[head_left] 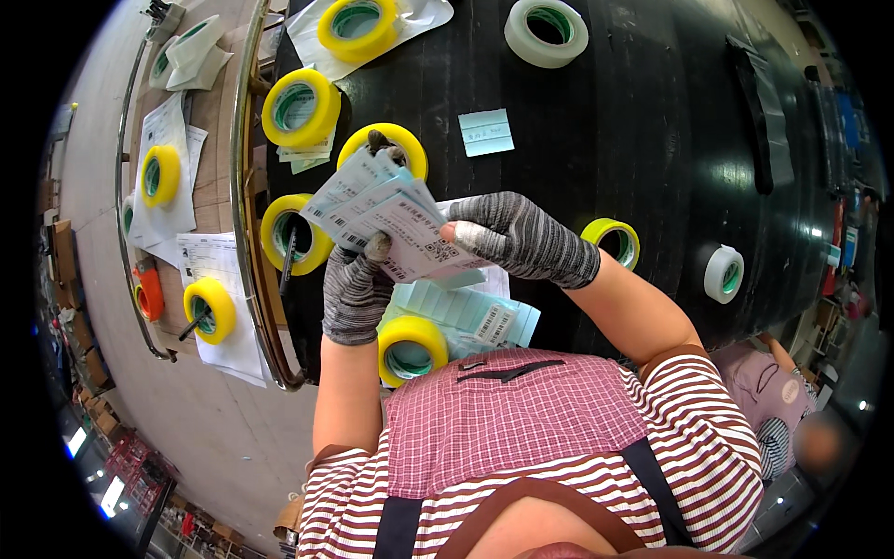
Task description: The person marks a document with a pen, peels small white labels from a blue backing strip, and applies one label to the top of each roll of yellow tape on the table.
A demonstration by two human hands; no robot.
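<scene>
A fanned stack of printed paper slips (pixel 402 222), white and pale blue with barcodes and a square code, is held up above the black table. My left hand (pixel 354 296), in a grey knitted glove, is closed on the stack's lower left side, thumb on top and fingers partly hidden behind it. From the right, my right hand (pixel 526 238), in a matching glove with a bare thumb tip, pinches the slips' right edge; its other fingers are curled. Below them, near my apron, lies a pale-blue bundle of slips (pixel 447 307) with a barcode label, beside a yellow tape roll (pixel 433 335).
More yellow tape rolls (pixel 326 107) stand along the table's left side, some on papers. A clear tape roll (pixel 573 42) lies at the back, a blue note (pixel 486 132) mid-table. Left of a metal rail (pixel 244 186) is a shelf with papers. Another person (pixel 759 387) is at right.
</scene>
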